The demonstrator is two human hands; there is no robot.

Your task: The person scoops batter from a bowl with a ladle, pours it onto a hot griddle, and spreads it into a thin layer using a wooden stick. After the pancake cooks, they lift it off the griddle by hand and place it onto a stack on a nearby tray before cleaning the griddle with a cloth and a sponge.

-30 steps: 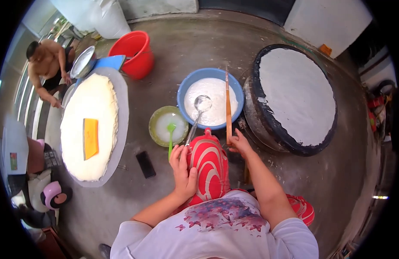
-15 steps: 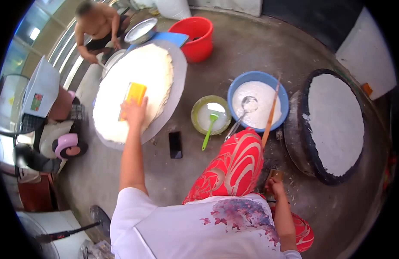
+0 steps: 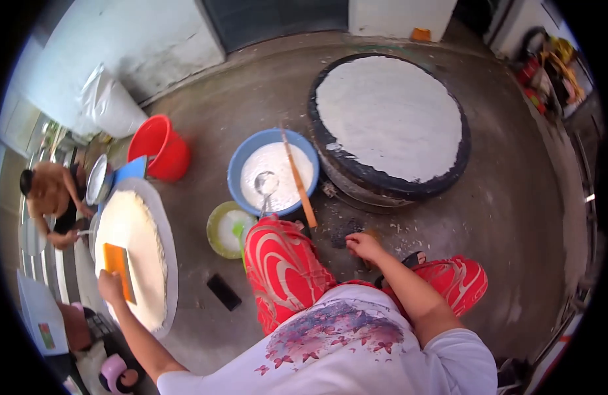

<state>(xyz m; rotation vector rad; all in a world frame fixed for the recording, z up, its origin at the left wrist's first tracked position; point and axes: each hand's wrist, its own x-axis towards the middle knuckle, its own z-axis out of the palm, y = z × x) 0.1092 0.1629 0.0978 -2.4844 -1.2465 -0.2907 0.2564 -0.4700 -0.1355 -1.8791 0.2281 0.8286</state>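
Note:
My left hand (image 3: 110, 287) is closed around an orange scraper (image 3: 119, 268), its edge over a pale stack of round, thin pancakes (image 3: 136, 224) on a grey round board (image 3: 167, 276). In my closed right hand (image 3: 365, 247), low beside my knee, is a small brown wooden piece (image 3: 371, 234), mostly hidden by the fingers. Ahead of that hand stands a round black griddle (image 3: 356, 174) covered by a white sheet of batter (image 3: 393, 118). A blue basin (image 3: 237, 155) of white batter holds a metal ladle (image 3: 266, 182), and a wooden stick (image 3: 297, 174) leans over its rim.
Left of my knee are an olive bowl (image 3: 214, 230) with a green brush (image 3: 238, 229) and a black phone (image 3: 224, 292) on the floor. A red bucket (image 3: 169, 155) stands farther back. Another person (image 3: 50, 197) crouches beyond the board, near a metal bowl (image 3: 99, 179).
My view has swung right toward the griddle, so the board and stack now sit farther left. Both hands keep hold of their things; the scraper is now nearer the stack's front.

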